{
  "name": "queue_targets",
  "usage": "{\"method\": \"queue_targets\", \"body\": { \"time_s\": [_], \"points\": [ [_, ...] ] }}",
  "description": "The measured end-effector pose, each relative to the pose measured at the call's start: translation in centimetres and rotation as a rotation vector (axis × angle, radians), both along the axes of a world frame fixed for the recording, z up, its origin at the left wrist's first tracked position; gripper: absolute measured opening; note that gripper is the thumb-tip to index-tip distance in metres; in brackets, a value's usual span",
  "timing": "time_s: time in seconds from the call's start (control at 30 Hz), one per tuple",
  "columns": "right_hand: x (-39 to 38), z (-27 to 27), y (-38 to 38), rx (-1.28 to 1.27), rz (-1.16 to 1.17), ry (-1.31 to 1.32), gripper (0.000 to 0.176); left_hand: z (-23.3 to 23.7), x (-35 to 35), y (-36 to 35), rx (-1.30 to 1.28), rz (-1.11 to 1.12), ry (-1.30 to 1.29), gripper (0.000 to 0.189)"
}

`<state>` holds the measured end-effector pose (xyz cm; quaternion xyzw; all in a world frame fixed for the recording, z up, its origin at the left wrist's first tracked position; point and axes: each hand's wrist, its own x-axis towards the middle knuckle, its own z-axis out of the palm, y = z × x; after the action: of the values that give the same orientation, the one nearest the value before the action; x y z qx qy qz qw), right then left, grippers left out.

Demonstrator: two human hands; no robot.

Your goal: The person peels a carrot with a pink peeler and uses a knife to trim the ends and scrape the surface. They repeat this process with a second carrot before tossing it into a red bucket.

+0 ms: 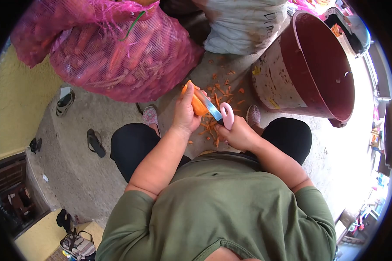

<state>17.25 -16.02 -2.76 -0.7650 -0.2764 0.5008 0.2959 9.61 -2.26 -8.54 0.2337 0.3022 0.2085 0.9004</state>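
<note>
My left hand (184, 112) is wrapped round an orange peeled carrot (199, 106), with the thumb along its upper end. In my right hand (240, 133) is a knife (211, 108); its metal blade lies against the carrot's right side. A pink loop-shaped handle part (227, 115) sticks up above the right fist. Both hands are over the floor between my knees. Below them, orange peelings (219, 89) lie scattered on the concrete.
A large pink mesh sack (130, 61) full of carrots stands ahead on the left. Beside it is a white sack (244, 28) with black lettering. A dark red bucket (287, 69) leans at the right. Loose sandals (95, 142) lie on the floor at left.
</note>
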Motion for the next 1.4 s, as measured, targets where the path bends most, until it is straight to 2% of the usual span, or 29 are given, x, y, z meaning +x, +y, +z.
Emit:
{"method": "queue_targets", "body": {
  "time_s": [0.03,0.13,0.23,0.33,0.43,0.53,0.57,0.6,0.73,0.83,0.97,1.1,1.2,1.3,1.4],
  "points": [
    [0.3,0.3,0.0,-0.089,0.002,0.106,0.022,0.1,0.0,-0.1,0.011,-0.008,-0.004,0.04],
    [0.4,-1.6,-0.4,0.038,0.055,0.177,0.024,0.1,0.1,-0.3,0.014,0.009,0.07,0.036],
    [-0.2,-2.4,-0.2,0.023,-0.001,0.25,0.024,-0.2,0.2,-0.4,0.04,0.034,0.083,0.036],
    [-1.5,-3.2,0.5,0.076,-0.079,0.229,0.023,0.1,0.5,-0.9,0.035,0.117,0.065,0.038],
    [-2.0,-3.5,1.4,0.05,-0.054,0.174,0.022,0.3,0.8,-1.2,-0.105,0.192,0.111,0.041],
    [-1.2,-3.9,1.1,0.098,-0.053,0.181,0.021,-0.5,0.7,-0.5,0.091,0.132,0.177,0.047],
    [-0.8,-4.0,0.8,0.129,-0.052,0.181,0.021,-0.7,0.7,-0.2,0.069,0.132,0.209,0.048],
    [-0.8,-3.9,0.6,0.167,-0.167,0.235,0.022,-0.6,0.7,0.4,0.048,0.134,0.24,0.05],
    [0.3,-2.1,0.3,0.165,-0.04,-0.344,0.023,-0.7,0.2,1.1,-0.212,0.075,0.221,0.05],
    [0.7,-2.4,0.2,0.048,-0.035,-0.572,0.021,-1.0,0.1,1.3,-0.311,0.042,0.214,0.044],
    [0.8,-3.3,-0.3,0.175,-0.063,-0.586,0.02,-1.4,0.0,1.6,-0.358,-0.001,0.238,0.04],
    [-0.6,-2.6,-0.3,0.236,0.149,-0.672,0.018,-1.4,-0.2,1.6,-0.332,-0.133,0.211,0.035],
    [-1.2,-3.1,-0.1,0.145,0.212,-0.711,0.016,-1.3,0.6,1.0,-0.259,0.016,0.304,0.031],
    [-1.4,-3.3,0.1,0.084,0.171,-0.707,0.017,-1.2,0.7,0.5,-0.165,0.151,0.374,0.029],
    [-1.5,-3.2,0.3,0.045,0.161,-0.696,0.017,-0.3,0.7,0.1,-0.074,0.146,0.449,0.03]
  ]
}}
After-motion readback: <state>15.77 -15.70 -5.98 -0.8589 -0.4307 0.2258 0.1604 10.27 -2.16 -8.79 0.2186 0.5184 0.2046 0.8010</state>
